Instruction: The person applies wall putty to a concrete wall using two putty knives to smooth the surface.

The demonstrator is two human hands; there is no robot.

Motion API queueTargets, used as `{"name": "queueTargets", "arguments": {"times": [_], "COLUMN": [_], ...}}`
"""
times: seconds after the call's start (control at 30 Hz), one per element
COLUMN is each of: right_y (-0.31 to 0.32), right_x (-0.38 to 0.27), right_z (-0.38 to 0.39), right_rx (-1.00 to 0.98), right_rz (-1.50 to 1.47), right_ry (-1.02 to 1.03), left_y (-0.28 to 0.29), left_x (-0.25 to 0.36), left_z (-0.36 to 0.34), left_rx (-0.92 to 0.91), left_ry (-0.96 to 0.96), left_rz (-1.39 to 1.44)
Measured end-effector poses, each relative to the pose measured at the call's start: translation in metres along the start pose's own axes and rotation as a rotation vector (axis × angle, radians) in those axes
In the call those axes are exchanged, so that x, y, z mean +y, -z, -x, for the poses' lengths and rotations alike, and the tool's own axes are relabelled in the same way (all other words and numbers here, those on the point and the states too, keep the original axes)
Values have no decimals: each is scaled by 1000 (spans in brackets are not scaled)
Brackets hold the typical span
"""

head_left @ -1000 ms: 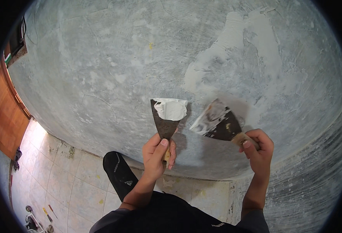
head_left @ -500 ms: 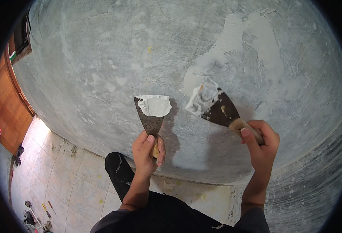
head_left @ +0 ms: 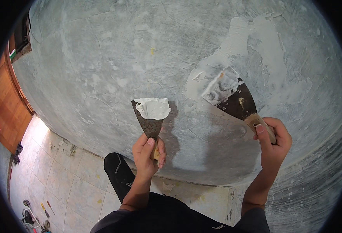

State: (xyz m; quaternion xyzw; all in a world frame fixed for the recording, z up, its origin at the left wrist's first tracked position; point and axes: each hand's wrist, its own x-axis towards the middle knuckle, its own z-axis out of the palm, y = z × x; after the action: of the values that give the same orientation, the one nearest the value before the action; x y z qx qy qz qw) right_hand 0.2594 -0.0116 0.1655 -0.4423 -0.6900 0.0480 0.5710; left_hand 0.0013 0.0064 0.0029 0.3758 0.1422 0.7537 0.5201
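Observation:
In front of me rises a grey plastered wall point(head_left: 112, 77), with fresh white filler point(head_left: 237, 37) smeared over its upper right. My left hand point(head_left: 144, 157) is closed round the wooden handle of a putty knife point(head_left: 149, 126), blade up, with a thick lump of white filler point(head_left: 155, 108) along its edge. My right hand point(head_left: 275, 141) grips the handle of a second, wider putty knife point(head_left: 240, 101). Its dark blade tilts up and left, over the lower end of the smear, with a thinner coat of filler on it. Whether its edge touches the wall is unclear.
A wooden door point(head_left: 8, 105) stands at the far left beside pale floor tiles point(head_left: 70, 178). Two slim hand tools point(head_left: 46, 209) and a wheeled frame point(head_left: 29, 217) are on the floor at lower left. The wall meets a darker streaked surface point(head_left: 295, 194) at lower right.
My right hand and its putty knife have moved up and to the right along the wall. A small raised ridge of filler now shows left of that blade. My left hand has barely shifted.

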Motion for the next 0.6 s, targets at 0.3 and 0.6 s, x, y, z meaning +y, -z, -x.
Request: {"name": "queueTargets", "arguments": {"times": [0.3, 0.6], "right_y": [-7, -35], "right_x": [-7, -16], "right_z": [-4, -5], "right_rx": [56, 21], "right_rz": [71, 86], "right_ry": [-21, 125], "left_y": [-1, -4], "left_x": [-2, -3], "left_z": [3, 3], "left_rx": [-18, -15], "left_ry": [26, 45], "left_rz": [2, 1]}}
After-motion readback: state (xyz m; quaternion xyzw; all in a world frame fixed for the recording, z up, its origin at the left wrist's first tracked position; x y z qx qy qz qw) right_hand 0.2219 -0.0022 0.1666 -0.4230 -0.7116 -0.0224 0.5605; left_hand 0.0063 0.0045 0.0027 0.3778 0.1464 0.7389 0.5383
